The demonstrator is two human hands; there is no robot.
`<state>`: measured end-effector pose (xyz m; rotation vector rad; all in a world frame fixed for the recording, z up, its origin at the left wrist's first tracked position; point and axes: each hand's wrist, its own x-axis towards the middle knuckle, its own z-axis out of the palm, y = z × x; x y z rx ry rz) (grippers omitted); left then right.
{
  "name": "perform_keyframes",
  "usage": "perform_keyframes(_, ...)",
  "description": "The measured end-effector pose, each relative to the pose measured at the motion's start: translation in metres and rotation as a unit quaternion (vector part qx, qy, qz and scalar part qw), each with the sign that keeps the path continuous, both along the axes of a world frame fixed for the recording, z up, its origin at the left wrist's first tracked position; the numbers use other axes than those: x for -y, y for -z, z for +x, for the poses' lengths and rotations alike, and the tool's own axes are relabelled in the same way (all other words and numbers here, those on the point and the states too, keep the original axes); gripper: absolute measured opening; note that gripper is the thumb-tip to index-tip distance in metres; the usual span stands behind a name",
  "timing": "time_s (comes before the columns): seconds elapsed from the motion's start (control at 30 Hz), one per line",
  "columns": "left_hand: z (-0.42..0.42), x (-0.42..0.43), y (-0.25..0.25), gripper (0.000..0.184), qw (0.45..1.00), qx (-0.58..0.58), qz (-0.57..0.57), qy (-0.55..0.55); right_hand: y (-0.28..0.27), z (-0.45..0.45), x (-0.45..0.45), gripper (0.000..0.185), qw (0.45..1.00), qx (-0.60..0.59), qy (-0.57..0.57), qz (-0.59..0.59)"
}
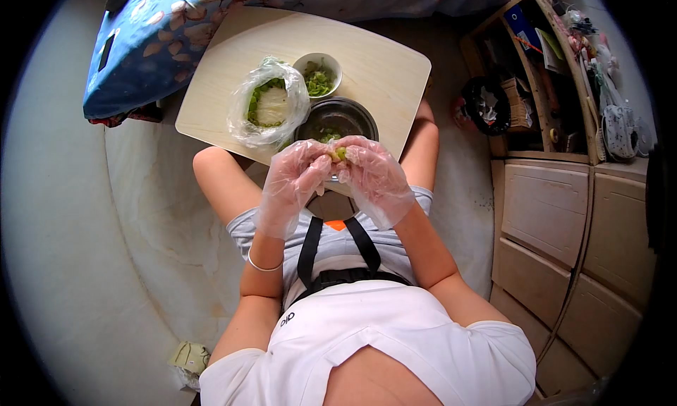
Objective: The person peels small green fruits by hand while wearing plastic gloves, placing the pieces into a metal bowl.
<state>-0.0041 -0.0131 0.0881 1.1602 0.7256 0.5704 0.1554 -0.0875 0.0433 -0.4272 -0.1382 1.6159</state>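
The fingers of the gloved left hand (297,175) and right hand (371,175) are pressed together, pinching a small green piece (340,154) by the bench's (388,60) near edge. Just beyond is a metal bowl (356,115); behind it, a white bowl (339,70) of chopped greens (319,83). Left of both, an open plastic bag (241,115) holds pale strands (272,107).

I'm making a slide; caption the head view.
Gloved hands hold a small green piece by a metal bowl, near a white bowl of greens.

A black-lined bin (505,113) stands beside a wooden shelf (541,99), with blue floral cloth (151,50) at upper left.
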Motion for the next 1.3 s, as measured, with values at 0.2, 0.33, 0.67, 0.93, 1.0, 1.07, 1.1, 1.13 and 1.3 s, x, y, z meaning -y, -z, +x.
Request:
perform_keyframes(0.2,0.002,-0.003,-0.003,0.015,1.000,0.025,0.005,-0.015,0.001,-0.002,-0.002,0.027,0.995,-0.098,0.014,-0.027)
perform_keyframes(0.33,0.009,-0.022,0.004,0.017,0.995,0.000,0.046,-0.089,0.006,0.000,-0.005,0.032,0.994,-0.107,0.024,-0.015)
perform_keyframes(0.67,0.066,-0.168,0.101,0.021,0.848,-0.168,0.497,-0.076,-0.005,0.013,0.002,0.029,1.000,-0.014,0.025,0.003)
perform_keyframes(0.93,0.070,-0.186,0.114,0.024,0.815,-0.233,0.531,-0.006,-0.002,0.016,0.005,0.023,0.986,0.161,0.046,-0.012)
perform_keyframes(1.0,0.061,-0.153,0.075,0.020,0.852,-0.201,0.483,-0.012,-0.003,0.016,0.006,0.022,0.976,0.210,0.049,-0.011)
perform_keyframes(1.07,0.046,-0.122,0.043,0.016,0.903,-0.145,0.403,0.021,-0.011,0.014,0.005,0.024,0.959,0.273,0.065,-0.037)
perform_keyframes(1.1,0.039,-0.104,0.029,0.014,0.910,-0.097,0.402,0.032,-0.015,0.012,0.005,0.024,0.959,0.272,0.064,-0.038)
perform_keyframes(1.13,0.031,-0.086,0.016,0.013,0.914,-0.048,0.400,0.043,-0.019,0.011,0.005,0.025,0.952,0.294,0.080,-0.042)
perform_keyframes(1.3,0.008,-0.029,-0.027,0.010,0.884,-0.124,0.449,0.050,-0.017,0.000,0.005,0.025,0.900,0.412,0.144,0.006)
